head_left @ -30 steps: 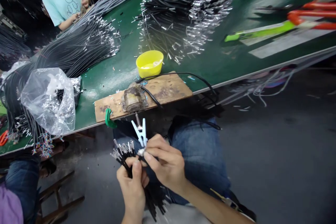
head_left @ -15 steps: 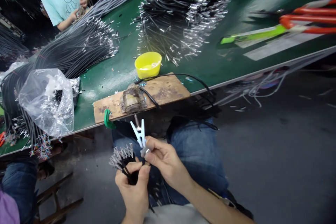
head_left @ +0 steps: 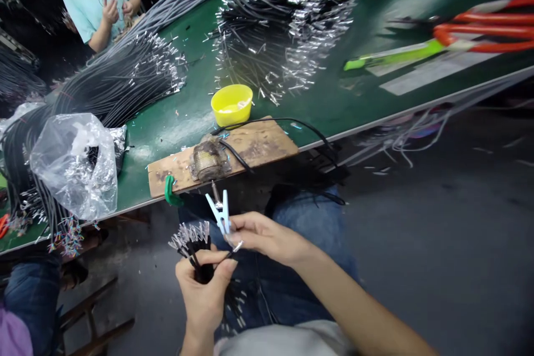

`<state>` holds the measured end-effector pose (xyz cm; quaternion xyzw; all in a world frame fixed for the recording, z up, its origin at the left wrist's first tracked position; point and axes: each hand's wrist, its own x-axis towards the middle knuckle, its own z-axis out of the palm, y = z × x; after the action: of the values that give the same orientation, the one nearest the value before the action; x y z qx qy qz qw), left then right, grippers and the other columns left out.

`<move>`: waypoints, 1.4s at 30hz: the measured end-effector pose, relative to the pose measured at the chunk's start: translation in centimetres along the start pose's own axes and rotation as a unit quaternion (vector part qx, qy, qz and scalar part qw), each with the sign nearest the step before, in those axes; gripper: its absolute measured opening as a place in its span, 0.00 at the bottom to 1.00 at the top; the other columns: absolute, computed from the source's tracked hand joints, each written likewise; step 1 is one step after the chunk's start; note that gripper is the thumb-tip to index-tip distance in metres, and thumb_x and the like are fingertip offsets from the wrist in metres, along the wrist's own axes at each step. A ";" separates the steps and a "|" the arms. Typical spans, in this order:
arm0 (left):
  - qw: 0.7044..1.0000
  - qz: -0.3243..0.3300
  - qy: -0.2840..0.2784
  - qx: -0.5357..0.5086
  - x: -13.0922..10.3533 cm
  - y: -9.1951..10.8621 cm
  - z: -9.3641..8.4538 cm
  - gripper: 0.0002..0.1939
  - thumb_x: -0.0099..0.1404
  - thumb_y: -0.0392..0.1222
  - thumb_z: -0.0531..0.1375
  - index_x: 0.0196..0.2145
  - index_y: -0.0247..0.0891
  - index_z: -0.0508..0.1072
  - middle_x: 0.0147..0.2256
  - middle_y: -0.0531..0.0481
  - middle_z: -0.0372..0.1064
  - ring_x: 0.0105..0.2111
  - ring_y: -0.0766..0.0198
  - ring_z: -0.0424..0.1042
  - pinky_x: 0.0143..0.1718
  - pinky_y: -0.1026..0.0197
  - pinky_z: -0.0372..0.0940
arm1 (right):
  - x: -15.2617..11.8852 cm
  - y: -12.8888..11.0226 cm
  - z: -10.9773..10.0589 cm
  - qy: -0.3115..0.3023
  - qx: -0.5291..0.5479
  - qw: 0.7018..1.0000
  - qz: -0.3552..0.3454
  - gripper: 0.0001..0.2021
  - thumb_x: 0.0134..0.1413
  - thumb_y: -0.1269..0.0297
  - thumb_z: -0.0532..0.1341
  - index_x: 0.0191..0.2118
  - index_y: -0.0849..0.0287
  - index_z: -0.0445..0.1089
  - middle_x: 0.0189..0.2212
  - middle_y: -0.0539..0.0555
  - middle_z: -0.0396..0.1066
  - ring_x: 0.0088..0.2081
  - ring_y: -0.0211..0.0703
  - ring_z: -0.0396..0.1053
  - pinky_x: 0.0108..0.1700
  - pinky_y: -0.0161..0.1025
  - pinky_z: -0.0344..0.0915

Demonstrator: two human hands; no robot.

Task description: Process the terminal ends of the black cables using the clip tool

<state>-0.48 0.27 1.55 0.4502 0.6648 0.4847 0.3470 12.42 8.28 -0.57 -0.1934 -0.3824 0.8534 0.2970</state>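
Observation:
My left hand [head_left: 204, 283] is closed around a bundle of black cables [head_left: 203, 270] with silvery stripped ends fanned out at the top. Between its thumb and forefinger, one cable end with a shiny silver tip [head_left: 237, 246] sticks out to the right. My right hand [head_left: 254, 236] pinches the lower end of a light blue clothespin [head_left: 221, 214], just above that tip; its fingertips are partly hidden. The clothespin's two legs spread upward, close to a thin metal shaft [head_left: 214, 192] from a small, grimy motor [head_left: 208, 160].
The motor sits on a wooden board [head_left: 267, 142], held by a green clamp [head_left: 169, 189]. A yellow bowl [head_left: 231, 117], cable piles [head_left: 287, 28], a plastic bag [head_left: 75, 167] and orange-handled tools [head_left: 484, 30] lie on the green table [head_left: 167, 133]. Another person [head_left: 100, 5] works across it.
The silver cable tip has come into view below my right fingers, which have shifted slightly upward. My left hand has moved a little left with the bundle. The co-worker's hands have risen.

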 end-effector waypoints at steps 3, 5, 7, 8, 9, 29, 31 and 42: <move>1.000 0.011 0.021 0.015 -0.5 0.6 -0.1 0.06 0.52 0.43 0.65 0.22 0.39 0.79 0.18 0.52 0.73 0.21 0.63 0.71 0.44 0.54 0.68 | 1.2 -0.9 -0.5 0.058 0.021 0.998 -0.012 0.21 0.38 0.48 0.68 0.23 0.63 0.68 0.20 0.47 0.62 0.24 0.33 0.58 0.27 0.32 0.56; 0.999 0.015 0.031 0.017 -0.9 1.1 -0.4 0.03 0.51 0.39 0.65 0.24 0.39 0.80 0.20 0.51 0.75 0.24 0.61 0.74 0.45 0.54 0.68 | 2.1 -1.7 -0.4 0.088 0.043 0.993 -0.062 0.22 0.39 0.45 0.67 0.23 0.63 0.68 0.18 0.46 0.59 0.22 0.31 0.55 0.25 0.32 0.53; 0.999 0.021 0.041 0.021 -1.1 1.5 -0.6 0.02 0.51 0.37 0.65 0.25 0.39 0.80 0.22 0.51 0.76 0.26 0.59 0.76 0.47 0.53 0.68 | 2.9 -2.5 0.1 0.074 0.062 0.991 -0.096 0.23 0.38 0.43 0.66 0.25 0.63 0.70 0.18 0.46 0.60 0.22 0.32 0.55 0.26 0.32 0.54; 0.998 0.024 0.047 0.024 -1.1 1.7 -0.7 0.02 0.50 0.37 0.66 0.25 0.39 0.80 0.22 0.51 0.77 0.26 0.59 0.76 0.48 0.53 0.67 | 3.2 -2.9 0.4 0.061 0.068 0.990 -0.103 0.24 0.38 0.42 0.66 0.25 0.63 0.71 0.19 0.47 0.61 0.23 0.32 0.56 0.27 0.32 0.55; 0.998 0.029 0.051 0.028 -0.9 1.9 -0.7 0.02 0.50 0.36 0.66 0.25 0.39 0.80 0.23 0.51 0.77 0.26 0.58 0.76 0.48 0.52 0.67 | 3.4 -3.1 0.8 0.055 0.073 0.990 -0.107 0.24 0.38 0.42 0.66 0.24 0.63 0.71 0.19 0.47 0.62 0.23 0.33 0.58 0.27 0.32 0.56; 0.997 0.020 0.031 0.065 -0.2 3.1 -0.5 0.02 0.50 0.37 0.66 0.23 0.39 0.80 0.21 0.50 0.76 0.24 0.57 0.75 0.42 0.53 0.69 | 2.4 -1.1 -0.7 0.286 -0.001 0.954 -0.091 0.29 0.36 0.37 0.61 0.13 0.62 0.65 0.12 0.48 0.59 0.17 0.32 0.53 0.22 0.34 0.49; 0.997 0.005 0.033 0.071 -0.5 2.8 -0.6 0.02 0.49 0.38 0.66 0.23 0.39 0.81 0.22 0.49 0.77 0.27 0.54 0.76 0.41 0.53 0.69 | 1.2 -0.5 -1.0 0.305 -0.065 0.945 -0.098 0.26 0.40 0.40 0.62 0.14 0.61 0.65 0.12 0.49 0.60 0.17 0.33 0.53 0.21 0.34 0.49; 0.994 -0.032 -0.080 0.070 -0.5 1.5 0.2 0.09 0.54 0.35 0.59 0.23 0.36 0.80 0.28 0.46 0.76 0.31 0.57 0.73 0.36 0.60 0.67 | -1.9 0.6 3.4 0.166 -0.470 0.805 -0.321 0.04 0.54 0.65 0.60 0.34 0.57 0.71 0.28 0.53 0.67 0.31 0.44 0.62 0.34 0.42 0.61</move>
<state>0.25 0.01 2.91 0.4895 0.6813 0.3881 0.3817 11.73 4.91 1.29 -0.3142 -0.7216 0.3800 0.4860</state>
